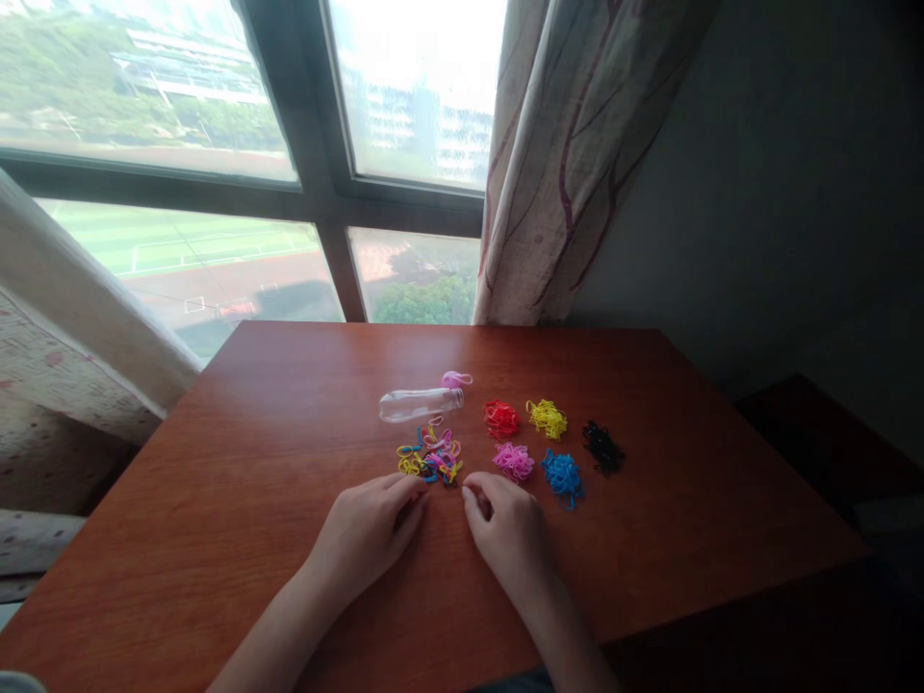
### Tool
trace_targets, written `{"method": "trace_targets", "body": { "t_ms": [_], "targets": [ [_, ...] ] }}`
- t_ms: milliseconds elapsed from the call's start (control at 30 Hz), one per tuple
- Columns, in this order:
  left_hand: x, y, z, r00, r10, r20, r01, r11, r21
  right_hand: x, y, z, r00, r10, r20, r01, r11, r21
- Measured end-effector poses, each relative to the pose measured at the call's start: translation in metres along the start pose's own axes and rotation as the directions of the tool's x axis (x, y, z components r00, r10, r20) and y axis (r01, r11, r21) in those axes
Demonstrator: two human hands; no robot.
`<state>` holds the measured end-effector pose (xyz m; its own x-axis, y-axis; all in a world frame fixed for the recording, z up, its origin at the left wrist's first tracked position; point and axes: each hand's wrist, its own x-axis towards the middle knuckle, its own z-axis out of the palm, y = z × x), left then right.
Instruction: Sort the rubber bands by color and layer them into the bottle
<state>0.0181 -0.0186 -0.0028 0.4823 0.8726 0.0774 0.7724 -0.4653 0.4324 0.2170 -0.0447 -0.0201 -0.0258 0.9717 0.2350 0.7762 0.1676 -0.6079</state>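
Observation:
A mixed pile of small elastic bands (433, 456) in yellow, blue, pink and black lies just beyond my fingertips. My left hand (367, 525) rests at the pile's near left edge, thumb and fingers curled toward a pinch. On the near right side, my right hand (511, 527) has its thumb and forefinger pressed together. Anything held in either hand is too small or hidden to make out. Sorted bands lie to the right in separate heaps: red (500, 419), yellow (547, 420), pink (513, 461), blue (562, 475) and black (603, 447).
A clear plastic bottle (419, 404) lies on its side behind the mixed pile, with a pink cap (454, 379) by its mouth. The brown wooden table (238, 462) ends at a window, with a curtain (563, 154) on either side. Part of a pale round object (18, 681) shows bottom left.

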Motion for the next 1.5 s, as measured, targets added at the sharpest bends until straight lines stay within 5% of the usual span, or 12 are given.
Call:
{"method": "trace_targets", "body": {
  "t_ms": [433,933,1500],
  "targets": [
    [0.0001,0.0025,-0.0037,0.999,0.031,-0.016,-0.031,0.999,-0.017,-0.0019,-0.0001,0.0007,1.000,-0.028,-0.002,0.028,0.997,-0.068],
    [0.0000,0.0004,-0.0021,0.982,-0.141,-0.129,0.150,0.987,0.065,-0.0045,0.0003,0.0009,1.000,-0.008,0.010,0.009,0.999,-0.046],
    [0.0013,0.0000,-0.0011,0.982,-0.172,-0.080,0.177,0.983,0.048,-0.0027,-0.0003,-0.0001,1.000,-0.009,0.024,0.010,1.000,-0.025]
  ]
}}
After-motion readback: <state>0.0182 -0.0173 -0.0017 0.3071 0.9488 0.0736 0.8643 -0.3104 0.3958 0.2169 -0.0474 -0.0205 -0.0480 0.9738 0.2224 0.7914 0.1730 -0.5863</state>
